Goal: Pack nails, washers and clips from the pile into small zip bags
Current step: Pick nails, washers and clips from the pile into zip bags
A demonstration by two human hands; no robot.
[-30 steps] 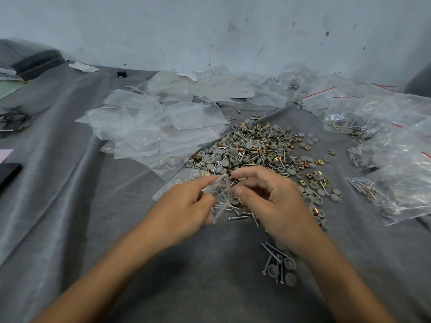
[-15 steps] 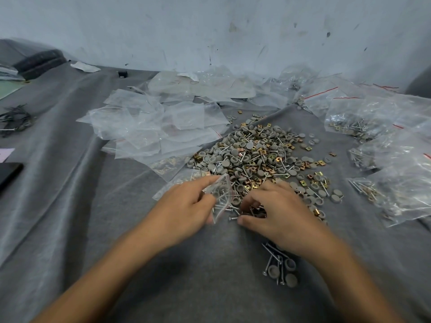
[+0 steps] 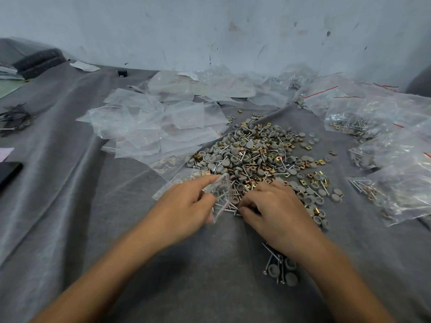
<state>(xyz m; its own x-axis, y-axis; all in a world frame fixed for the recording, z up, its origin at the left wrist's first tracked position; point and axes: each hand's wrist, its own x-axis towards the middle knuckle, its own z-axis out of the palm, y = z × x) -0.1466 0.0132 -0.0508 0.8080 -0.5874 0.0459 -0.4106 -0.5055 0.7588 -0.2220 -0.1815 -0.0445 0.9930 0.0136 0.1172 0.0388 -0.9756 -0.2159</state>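
One second ago the right hand (image 3: 277, 206) was up at the mouth of the bag (image 3: 221, 194). It has since dropped to the near edge of the pile (image 3: 256, 155), with its fingers curled over loose nails (image 3: 229, 209). Whether one is pinched cannot be told.

The left hand (image 3: 184, 206) pinches the bag, just off the desk (image 3: 70, 206) at 9 o'clock of the right hand. The bag is unmoved and partly filled.

Judgement: one delivery is done and the next pick has begun. Filled bags (image 3: 396, 183) lie at 2 o'clock and empty bags (image 3: 151, 127) at 11 o'clock.
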